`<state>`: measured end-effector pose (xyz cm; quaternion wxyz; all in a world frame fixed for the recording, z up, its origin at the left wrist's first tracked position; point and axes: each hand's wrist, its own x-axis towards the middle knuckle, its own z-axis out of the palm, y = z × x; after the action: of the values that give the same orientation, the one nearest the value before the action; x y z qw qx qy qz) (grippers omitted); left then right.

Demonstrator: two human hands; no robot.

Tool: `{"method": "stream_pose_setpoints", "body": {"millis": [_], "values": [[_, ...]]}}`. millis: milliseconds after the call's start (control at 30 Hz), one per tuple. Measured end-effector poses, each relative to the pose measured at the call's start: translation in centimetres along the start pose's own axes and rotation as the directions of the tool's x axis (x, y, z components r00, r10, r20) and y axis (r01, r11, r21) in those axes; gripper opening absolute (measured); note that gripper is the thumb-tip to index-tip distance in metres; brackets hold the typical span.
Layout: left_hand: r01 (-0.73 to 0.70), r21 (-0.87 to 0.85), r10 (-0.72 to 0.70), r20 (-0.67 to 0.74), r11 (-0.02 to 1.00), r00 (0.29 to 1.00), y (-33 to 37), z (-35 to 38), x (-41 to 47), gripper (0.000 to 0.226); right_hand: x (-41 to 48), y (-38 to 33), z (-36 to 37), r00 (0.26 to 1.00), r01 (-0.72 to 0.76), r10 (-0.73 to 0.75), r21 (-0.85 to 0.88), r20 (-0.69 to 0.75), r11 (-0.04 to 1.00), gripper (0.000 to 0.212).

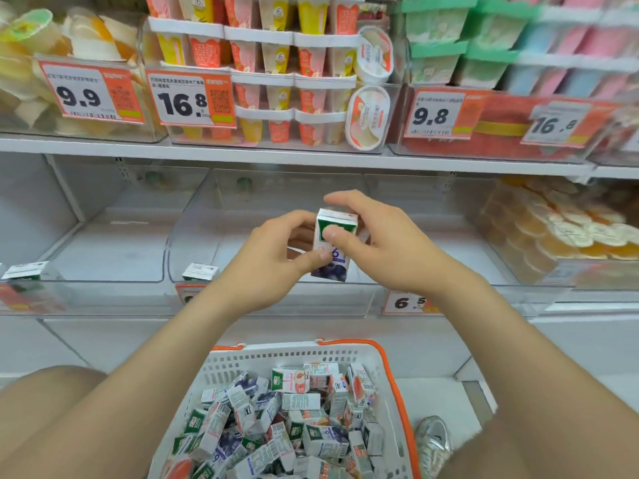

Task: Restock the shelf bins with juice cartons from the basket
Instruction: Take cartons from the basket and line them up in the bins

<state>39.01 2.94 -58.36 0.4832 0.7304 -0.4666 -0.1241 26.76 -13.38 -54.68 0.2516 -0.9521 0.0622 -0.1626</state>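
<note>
Both hands hold one small white juice carton [332, 267] with a green top and blueberry print, upright, in front of the clear middle shelf bin [193, 216]. My left hand [273, 261] grips its left side and lower edge. My right hand [373, 236] pinches its top, thumb on the green front. Below, a white basket [311, 357] with orange handles holds several loose cartons [276, 420]. One carton [200, 271] stands at the middle bin's front left corner. Another carton [24, 271] stands in the left bin [114, 236].
The upper shelf carries bins of jelly cups [276, 63] behind price tags reading 9.9, 16.8 and 9.8. A bin of orange fruit cups [570, 233] sits to the right on the lower shelf. My knees flank the basket, and a silver shoe [434, 444] is on the floor.
</note>
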Motion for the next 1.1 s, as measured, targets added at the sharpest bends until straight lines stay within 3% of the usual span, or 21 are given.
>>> {"method": "stream_pose_setpoints", "body": {"millis": [67,200,267,367,533,633,733,1033,1100], "values": [[-0.026,0.009,0.026,-0.026,1.0,0.999,0.6,2.5,0.3,0.029,-1.2,1.3,-1.4,1.0,-0.023,0.023,-0.036,-0.005,0.999,0.03],[-0.072,0.283,0.102,-0.093,0.956,0.99,1.6,7.1,0.8,0.028,-3.5,4.7,-4.4,0.972,-0.167,0.148,-0.092,-0.184,0.982,0.03],[-0.152,0.401,0.193,-0.065,0.903,0.979,2.2,9.2,1.0,0.02,-4.7,6.8,-5.9,0.952,-0.259,0.211,-0.218,-0.223,0.941,0.032],[-0.204,0.561,0.254,-0.01,0.802,0.967,2.7,12.3,1.6,0.028,-5.9,10.9,-7.1,0.92,-0.383,0.384,-0.412,-0.083,0.827,0.036],[-0.214,0.761,0.161,0.145,0.612,0.976,1.7,15.8,2.0,0.067,-6.6,15.9,-6.6,0.842,-0.43,0.518,-0.388,0.153,0.815,0.034],[-0.216,0.807,0.122,0.179,0.549,0.976,0.9,16.2,1.7,0.081,-6.1,16.5,-6.3,0.818,-0.445,0.517,-0.294,0.25,0.846,0.033],[-0.209,0.817,0.127,0.167,0.537,0.978,0.7,16.4,1.8,0.082,-5.3,16.4,-6.1,0.775,-0.502,0.548,-0.22,0.315,0.836,0.035],[-0.242,0.818,0.154,0.188,0.522,0.97,0.6,16.0,2.2,0.077,-4.7,15.6,-4.8,0.738,-0.471,0.585,-0.363,0.336,0.804,0.042],[-0.259,0.79,0.151,0.21,0.556,0.966,0.2,15.5,2.0,0.075,-4.9,15.7,-4.8,0.773,-0.461,0.577,-0.391,0.263,0.797,0.044]]}}
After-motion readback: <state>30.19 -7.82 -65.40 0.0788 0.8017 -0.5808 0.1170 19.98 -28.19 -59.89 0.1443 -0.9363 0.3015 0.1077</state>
